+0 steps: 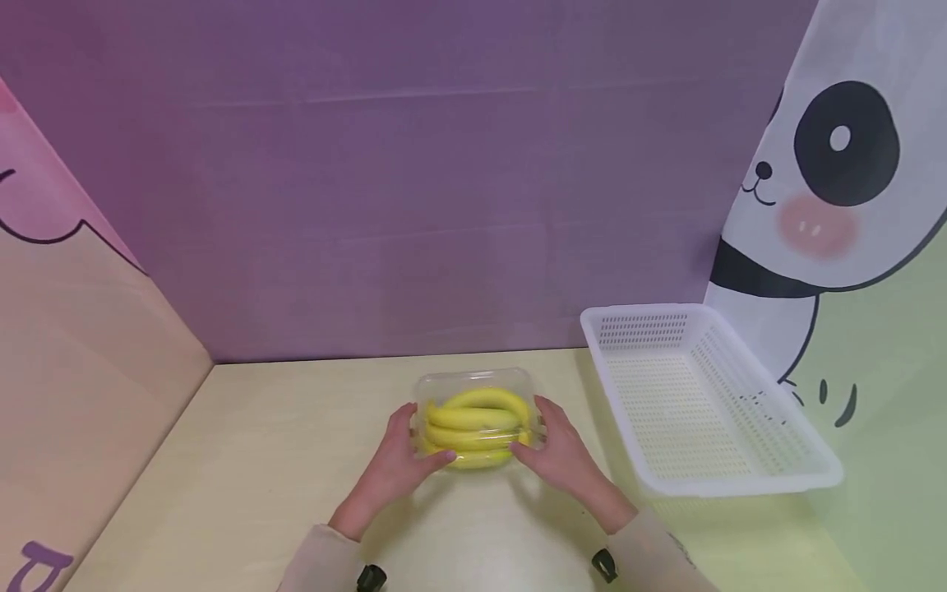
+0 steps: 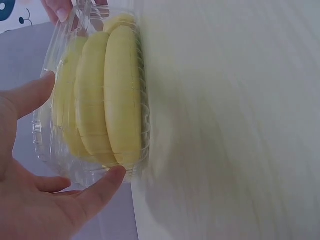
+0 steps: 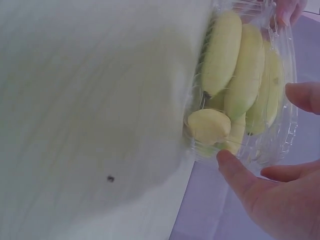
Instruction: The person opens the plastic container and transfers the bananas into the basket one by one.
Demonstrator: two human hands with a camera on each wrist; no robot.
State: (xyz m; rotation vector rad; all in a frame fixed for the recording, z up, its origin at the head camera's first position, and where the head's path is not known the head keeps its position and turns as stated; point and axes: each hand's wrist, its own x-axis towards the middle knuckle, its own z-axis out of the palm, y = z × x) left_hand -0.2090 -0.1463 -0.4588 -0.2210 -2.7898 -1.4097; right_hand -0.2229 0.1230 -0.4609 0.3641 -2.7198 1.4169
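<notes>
A clear plastic box [image 1: 475, 379] with several yellow bananas [image 1: 473, 419] inside is held between both hands near the middle of the table. The left hand [image 1: 403, 450] grips its left end, with the thumb at the front and the other fingers along the side. On the opposite end, the right hand [image 1: 558, 448] holds it in much the same way. Ridged walls of the box [image 2: 145, 115] show in the left wrist view. From the right wrist view, banana tips [image 3: 209, 125] sit close behind the plastic. Whether the box touches the table cannot be told.
A white perforated basket [image 1: 747, 485] stands to the right on the pale wooden table [image 1: 281, 460]. Behind the table rises a purple backdrop [image 1: 414, 205]. Printed panels flank both sides, the right one bearing a panda picture [image 1: 806, 247]. A small dark speck [image 3: 110, 178] marks the tabletop.
</notes>
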